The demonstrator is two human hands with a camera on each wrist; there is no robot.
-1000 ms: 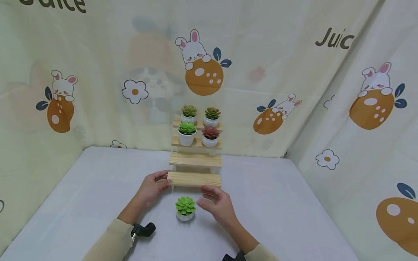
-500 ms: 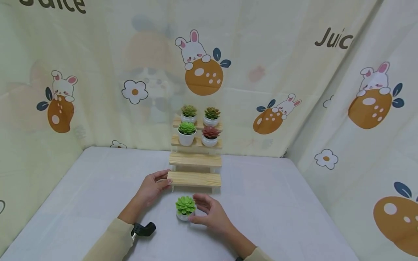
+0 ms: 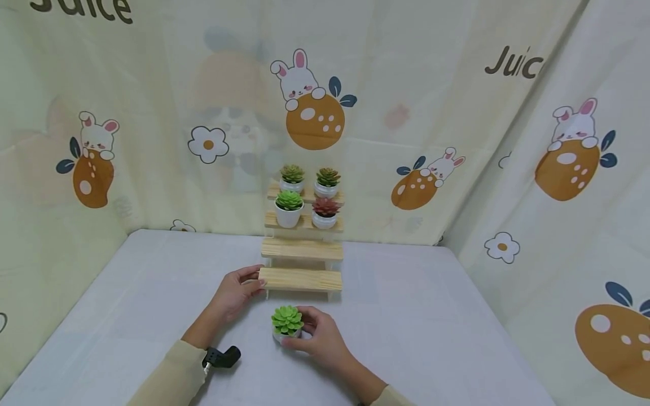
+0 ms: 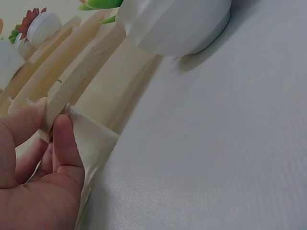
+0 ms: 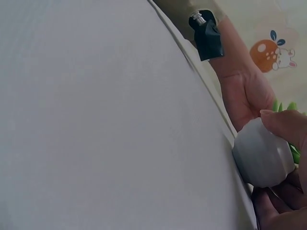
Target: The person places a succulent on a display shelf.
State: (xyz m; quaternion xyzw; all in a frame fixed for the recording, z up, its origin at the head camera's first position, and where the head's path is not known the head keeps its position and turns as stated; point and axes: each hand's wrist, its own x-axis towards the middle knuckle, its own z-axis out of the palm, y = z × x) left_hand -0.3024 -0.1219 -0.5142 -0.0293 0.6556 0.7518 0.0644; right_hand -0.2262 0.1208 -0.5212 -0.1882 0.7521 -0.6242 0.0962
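A small potted succulent [image 3: 287, 320] with bright green leaves stands on the table in front of a stepped wooden plant stand [image 3: 301, 278]. Its white faceted pot [image 5: 263, 154] is between the thumb and fingers of my right hand [image 3: 323, 341], which come round it from the right. My left hand [image 3: 235, 294] pinches the left end of the stand's lowest board [image 4: 79, 72], thumb on top and fingers beneath. In the left wrist view the same white pot [image 4: 175, 24] shows close by at the top.
On the stand's upper two boards sit a bright green succulent [image 3: 289, 208], a red succulent [image 3: 325, 212] and two darker ones behind, all in white pots. The white-covered table [image 3: 421, 316] meets a printed curtain [image 3: 376, 186] at the back and sides.
My right hand has moved from near the stand's lowest board down and left to the succulent, and its fingers have closed round the pot. The left hand stays at the board.
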